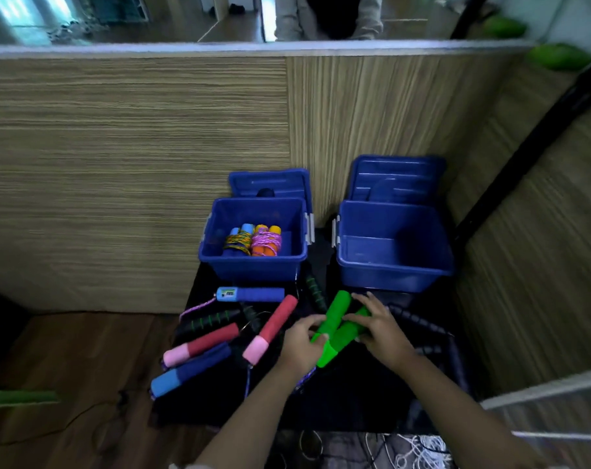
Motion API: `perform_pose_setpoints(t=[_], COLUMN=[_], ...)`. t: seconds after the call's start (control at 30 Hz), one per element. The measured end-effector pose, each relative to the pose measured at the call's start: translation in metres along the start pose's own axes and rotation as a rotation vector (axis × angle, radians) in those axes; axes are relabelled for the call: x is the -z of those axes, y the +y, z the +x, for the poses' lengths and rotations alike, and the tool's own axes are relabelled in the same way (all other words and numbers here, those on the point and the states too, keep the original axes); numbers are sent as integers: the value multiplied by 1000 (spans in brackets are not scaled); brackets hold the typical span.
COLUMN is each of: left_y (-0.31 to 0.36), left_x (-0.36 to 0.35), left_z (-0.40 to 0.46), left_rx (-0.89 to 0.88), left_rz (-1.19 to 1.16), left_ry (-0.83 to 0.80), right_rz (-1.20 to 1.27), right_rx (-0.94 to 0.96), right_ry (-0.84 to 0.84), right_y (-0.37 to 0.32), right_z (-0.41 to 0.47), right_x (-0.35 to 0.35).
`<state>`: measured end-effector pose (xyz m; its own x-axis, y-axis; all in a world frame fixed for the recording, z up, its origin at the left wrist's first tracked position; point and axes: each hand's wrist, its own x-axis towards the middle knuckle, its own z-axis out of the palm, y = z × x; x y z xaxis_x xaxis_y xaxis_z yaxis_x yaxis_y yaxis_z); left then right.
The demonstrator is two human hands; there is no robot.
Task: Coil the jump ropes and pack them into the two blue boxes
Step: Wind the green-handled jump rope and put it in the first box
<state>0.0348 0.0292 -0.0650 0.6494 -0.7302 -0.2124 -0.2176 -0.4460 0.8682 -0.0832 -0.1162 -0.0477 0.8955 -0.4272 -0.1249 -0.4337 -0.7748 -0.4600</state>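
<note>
Hands meet over a pair of green handles [338, 324] at the middle of a dark mat [355, 394]. The left hand [300, 345] curls around the lower end of one handle, while the right hand [380, 328] lies over the other with its fingers bent across it — both hold the pair, whose handles cross in a narrow V. A purple cord [304, 380] trails from under the left wrist.

Beyond the hands stand two blue boxes, each with its lid [270, 184] propped upright behind it against a wood-grain wall [118, 164]. The left box [253, 262] holds two coiled ropes side by side — a blue-handled bundle [238, 240] wound in yellowish cord and an orange-handled bundle [267, 242] wound in pink. The right box [393, 265] shows only its blue floor.

Loose ropes lie on the mat to the left of the hands: a blue counter handle [250, 294] just in front of the left box, two red-and-pink handles [273, 328], a dark-blue handle with a light-blue tip [189, 374], and black handles with green rings [209, 321]. More black ribbed handles [419, 321] lie to the right of the right hand, near the right box.
</note>
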Motion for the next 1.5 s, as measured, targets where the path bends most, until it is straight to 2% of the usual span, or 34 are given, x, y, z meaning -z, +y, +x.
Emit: perform_pose_setpoints(t=[0.07,0.17,0.33,0.47,0.67,0.8,0.87,0.93,1.13,1.27,1.33,1.5], left_y=[-8,-18,-27,-28,-22,-31,-33,-30,-30,-26,-22,-14], left_x=[-16,-24,-24,-26,-36,-36,-36,-37,-41,-31,-23,-9], left_z=[0,1,2,-3,-7,-6,-5,-4,5,8,6,11], left_rx=[36,61,58,65,79,191,156,159,288,219,180,-277], left_rz=[20,79,122,87,94,63,140,111,1,49,218,722], left_ry=[-1,-17,-82,-93,-75,-125,-143,-126,-97,-156,-210,-253], right_rz=[-14,51,309,481,650,699,714,750,594,382,310,203], right_rx=[-80,-229,-556,-738,-785,-793,-777,-756,-618,-610,-601,-591], right_ry=[-1,99,294,187,206,250,268,252,158,75,21,-27], right_y=[5,3,-18,-28,-32,-29,-30,-32,-35,-40,-45,-42], right_z=[-5,-14,-24,-26,-23,-31,-34,-37,-42,-40,-37,-40], right_x=[-9,-25,-55,-62,-57,-57,-58,-59,-62,-65,-68,-71])
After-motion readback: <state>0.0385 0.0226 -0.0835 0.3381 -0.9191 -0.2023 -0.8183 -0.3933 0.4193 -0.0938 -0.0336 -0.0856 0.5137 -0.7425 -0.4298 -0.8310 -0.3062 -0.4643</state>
